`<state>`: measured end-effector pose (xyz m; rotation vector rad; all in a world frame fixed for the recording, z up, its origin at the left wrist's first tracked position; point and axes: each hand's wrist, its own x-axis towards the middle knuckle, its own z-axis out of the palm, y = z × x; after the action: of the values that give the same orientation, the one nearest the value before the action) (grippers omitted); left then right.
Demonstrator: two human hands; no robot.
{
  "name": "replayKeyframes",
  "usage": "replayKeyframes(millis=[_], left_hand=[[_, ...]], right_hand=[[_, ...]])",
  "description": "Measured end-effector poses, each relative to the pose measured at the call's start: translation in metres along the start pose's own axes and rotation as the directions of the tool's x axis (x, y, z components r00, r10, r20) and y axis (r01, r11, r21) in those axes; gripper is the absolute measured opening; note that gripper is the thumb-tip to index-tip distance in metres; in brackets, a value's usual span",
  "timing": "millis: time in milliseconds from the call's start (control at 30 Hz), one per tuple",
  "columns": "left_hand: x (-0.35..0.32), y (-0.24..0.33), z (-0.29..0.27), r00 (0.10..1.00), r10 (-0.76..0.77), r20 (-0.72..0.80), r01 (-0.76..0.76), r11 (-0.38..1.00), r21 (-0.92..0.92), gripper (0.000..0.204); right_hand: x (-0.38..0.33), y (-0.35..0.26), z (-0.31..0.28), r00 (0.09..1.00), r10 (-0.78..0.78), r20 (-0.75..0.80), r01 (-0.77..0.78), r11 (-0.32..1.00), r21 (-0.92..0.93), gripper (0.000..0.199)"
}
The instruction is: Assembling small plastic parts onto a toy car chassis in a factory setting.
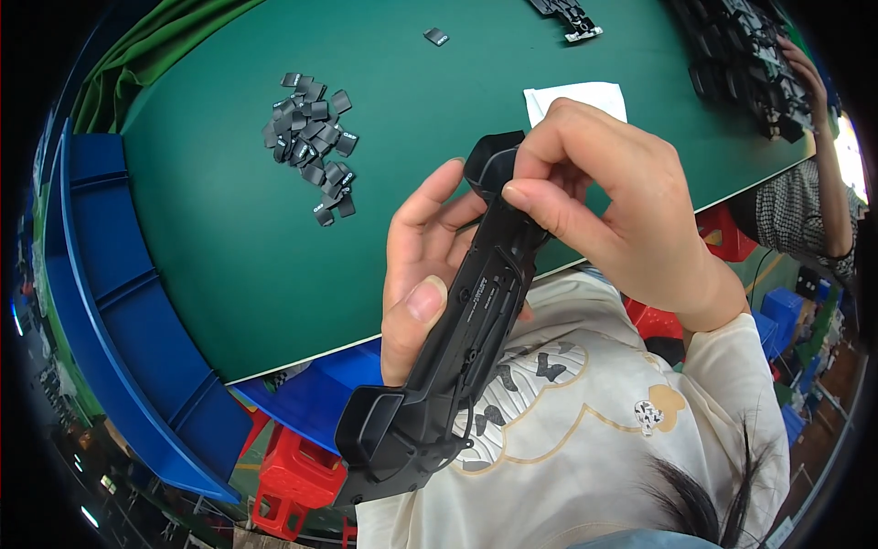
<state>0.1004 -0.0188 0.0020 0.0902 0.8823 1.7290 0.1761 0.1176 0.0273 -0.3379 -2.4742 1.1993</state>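
Observation:
A long black plastic housing [471, 316] slants across the front of my body, with a raised cup-like block at each end and thin cables along its length. My left hand [409, 279] is wrapped round it from the left side, thumb on the near edge and fingers behind. At the upper end block, my right hand [626, 188] is closed in a pinch, thumb and forefinger tips against the housing's edge. Whether a small piece sits between those fingertips is hidden. To the left on the green table lies a heap of small black tabs [306, 137] with white marks.
A single black tab [436, 37] and a white sheet [599, 94] lie on the table [219, 265]. More black assemblies [741, 69] are stacked far right, where another person's hand [805, 73] touches them. A blue divided tray [137, 302] runs along the left edge; red stools [297, 471] stand below.

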Motion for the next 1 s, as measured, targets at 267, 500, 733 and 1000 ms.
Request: replayKeyframes(millis=[267,500,733,1000], left_hand=[[0.0015,-0.0002,-0.0027,1.000,-0.006,0.018,0.006,1.000,-0.001,0.085],[0.0001,0.0003,-0.0027,1.000,-0.019,0.003,0.019,1.000,0.003,0.085],[-0.0002,-0.0003,-0.0025,0.999,-0.030,-0.010,0.030,1.000,-0.003,0.083],[0.0018,0.0001,0.0002,1.000,-0.018,0.009,0.018,1.000,0.000,0.084]], right_hand=[[-0.0012,-0.0045,-0.0038,0.995,0.095,0.014,-0.096,0.990,0.108,0.010],[-0.0043,-0.0062,-0.0061,0.989,0.130,0.076,-0.139,0.981,0.137,0.009],[-0.0034,-0.0030,-0.0009,0.999,0.036,0.007,-0.036,0.994,0.106,0.010],[-0.0020,-0.0040,-0.0029,0.995,0.097,0.023,-0.098,0.991,0.089,0.010]])
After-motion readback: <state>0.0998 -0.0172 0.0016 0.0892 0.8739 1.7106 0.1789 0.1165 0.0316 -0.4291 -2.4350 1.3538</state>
